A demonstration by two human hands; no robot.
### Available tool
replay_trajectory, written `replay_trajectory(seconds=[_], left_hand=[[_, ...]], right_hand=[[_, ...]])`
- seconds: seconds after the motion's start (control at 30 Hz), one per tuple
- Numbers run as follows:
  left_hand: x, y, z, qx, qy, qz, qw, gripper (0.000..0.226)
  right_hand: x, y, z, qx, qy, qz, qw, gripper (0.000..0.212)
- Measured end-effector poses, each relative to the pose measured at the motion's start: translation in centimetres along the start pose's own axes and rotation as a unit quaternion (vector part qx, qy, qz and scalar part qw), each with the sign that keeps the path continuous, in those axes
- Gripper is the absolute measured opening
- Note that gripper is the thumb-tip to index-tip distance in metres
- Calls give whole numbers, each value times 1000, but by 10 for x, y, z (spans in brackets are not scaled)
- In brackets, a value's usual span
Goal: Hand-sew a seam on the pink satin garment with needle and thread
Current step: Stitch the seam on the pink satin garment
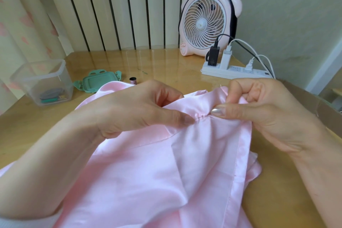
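Observation:
The pink satin garment (pixel 148 172) lies spread over the wooden table (pixel 37 120) and my lap. My left hand (pixel 137 109) pinches a gathered fold of the garment between thumb and fingers. My right hand (pixel 264 109) pinches the same fold just to the right, thumb pressed on the puckered seam (pixel 202 115). A thin needle tip (pixel 221 85) sticks up behind the fabric edge near my right index finger. The thread cannot be made out.
A clear plastic box (pixel 42 83) with sewing bits stands at the left, its green lid (pixel 98 83) beside it. A small thread spool (pixel 132 80) sits behind the garment. A pink desk fan (pixel 207 22) and a white power strip (pixel 235 72) stand at the back right.

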State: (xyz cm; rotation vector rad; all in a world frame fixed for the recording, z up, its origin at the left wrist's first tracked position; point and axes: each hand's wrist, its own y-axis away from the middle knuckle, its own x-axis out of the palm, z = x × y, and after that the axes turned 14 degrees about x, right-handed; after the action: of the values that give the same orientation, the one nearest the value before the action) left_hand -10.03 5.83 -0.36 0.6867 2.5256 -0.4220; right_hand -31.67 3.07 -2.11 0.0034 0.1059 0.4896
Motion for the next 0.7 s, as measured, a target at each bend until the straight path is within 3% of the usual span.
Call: replay_trajectory(seconds=[0.13,0.23,0.37,0.47,0.57,0.7], left_hand=[[6,-4,5,-53,-40,-33,997,51],[10,-6,5,-73,-74,-58,993,29],[15,-7,5,-68,-82,-72,992,30],[12,-7,3,-58,-54,-70,994,25],[9,-6,3,-48,-42,-71,995,15],[7,-5,3,-40,-58,-68,995,31]], right_hand=[[13,1,-7,-56,119,-110,985,21],[28,2,-14,-104,217,-200,950,24],[43,6,-20,-152,300,-241,910,20],[39,3,-17,-104,258,-231,932,20],[26,-2,-12,-62,133,-154,977,23],[20,-3,-9,-39,61,-118,990,22]])
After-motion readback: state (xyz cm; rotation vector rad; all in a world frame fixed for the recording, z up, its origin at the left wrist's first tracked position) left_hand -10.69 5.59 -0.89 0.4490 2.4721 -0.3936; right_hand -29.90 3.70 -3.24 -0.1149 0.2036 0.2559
